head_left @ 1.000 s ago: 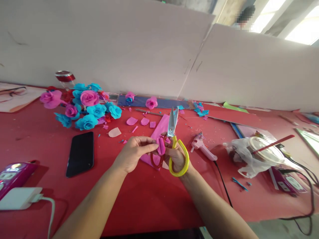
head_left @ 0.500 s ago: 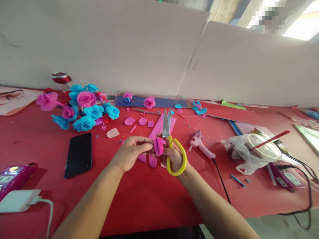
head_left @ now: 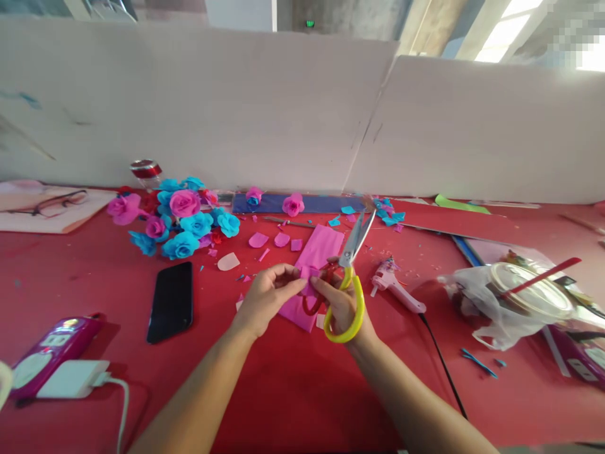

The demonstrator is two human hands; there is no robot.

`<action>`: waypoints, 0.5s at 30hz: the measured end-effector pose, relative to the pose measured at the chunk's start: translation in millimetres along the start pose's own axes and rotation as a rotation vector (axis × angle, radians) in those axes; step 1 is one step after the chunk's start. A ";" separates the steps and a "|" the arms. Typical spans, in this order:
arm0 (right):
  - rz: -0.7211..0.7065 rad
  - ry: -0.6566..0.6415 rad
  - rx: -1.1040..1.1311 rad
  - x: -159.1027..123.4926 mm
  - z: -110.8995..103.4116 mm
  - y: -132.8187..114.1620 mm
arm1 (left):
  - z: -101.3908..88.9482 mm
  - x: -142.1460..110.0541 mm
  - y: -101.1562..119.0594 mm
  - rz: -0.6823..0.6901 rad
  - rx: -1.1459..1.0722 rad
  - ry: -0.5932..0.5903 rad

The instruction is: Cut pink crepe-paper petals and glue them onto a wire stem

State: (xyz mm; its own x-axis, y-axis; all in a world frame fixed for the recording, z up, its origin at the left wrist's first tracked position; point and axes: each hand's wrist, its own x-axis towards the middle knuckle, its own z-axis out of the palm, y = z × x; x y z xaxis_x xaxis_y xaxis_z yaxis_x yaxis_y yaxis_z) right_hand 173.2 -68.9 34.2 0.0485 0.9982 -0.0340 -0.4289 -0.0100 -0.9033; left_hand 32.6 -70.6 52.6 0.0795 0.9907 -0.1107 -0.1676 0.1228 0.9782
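Between my two hands is a small pink crepe-paper piece (head_left: 309, 276), lying fairly flat to view. My left hand (head_left: 267, 299) pinches its left side between thumb and fingers. On the other side, my right hand (head_left: 343, 301) touches the paper with its thumb while carrying scissors (head_left: 350, 252) with one yellow and one red handle. Their blades point up and to the right, slightly apart and away from the paper. Beneath the hands lies a longer pink paper strip (head_left: 320, 246). Cut pink petals (head_left: 258, 240) are scattered behind my left hand.
A bunch of blue, pink and red paper flowers (head_left: 182, 217) stands left, behind a black phone (head_left: 171, 302). To the right are a pink glue gun (head_left: 394, 287) with its cord and a lidded tub in a plastic bag (head_left: 529, 290). A purple power strip (head_left: 59, 347) lies left.
The pink piece, before a folded bundle seen edge-on, now shows flatter between the fingers. The scissors have tilted rightward. My head view has shifted, so the table's things appear farther right and lower.
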 end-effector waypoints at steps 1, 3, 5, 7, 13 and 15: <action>-0.024 0.006 -0.042 -1.1 0.3 -0.2 | -0.7 0.4 -0.6 -0.010 0.031 0.024; -0.030 0.017 -0.100 -2.7 1.1 -1.3 | -8.0 6.9 -0.4 -0.045 0.098 0.064; 0.016 0.040 -0.100 -3.1 1.6 -3.4 | -21.8 24.0 1.6 -0.035 0.218 0.143; 0.072 0.081 -0.056 -1.9 1.0 -6.0 | -37.2 51.9 3.3 0.049 0.428 0.313; 0.107 0.144 0.084 4.7 -2.7 -15.3 | -54.9 145.3 -10.4 0.002 0.794 0.431; 0.102 0.156 0.094 6.1 -3.0 -19.2 | -56.0 162.7 -18.1 -0.030 0.868 0.435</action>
State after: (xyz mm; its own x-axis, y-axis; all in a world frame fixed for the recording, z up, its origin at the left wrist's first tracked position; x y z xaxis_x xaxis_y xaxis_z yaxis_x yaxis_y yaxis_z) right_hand 184.4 -62.7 50.0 0.1366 0.9711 -0.1958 -0.5207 -0.0977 -0.8481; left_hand -6.4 91.7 7.1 -0.3272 0.9447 -0.0221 0.6260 0.2342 0.7438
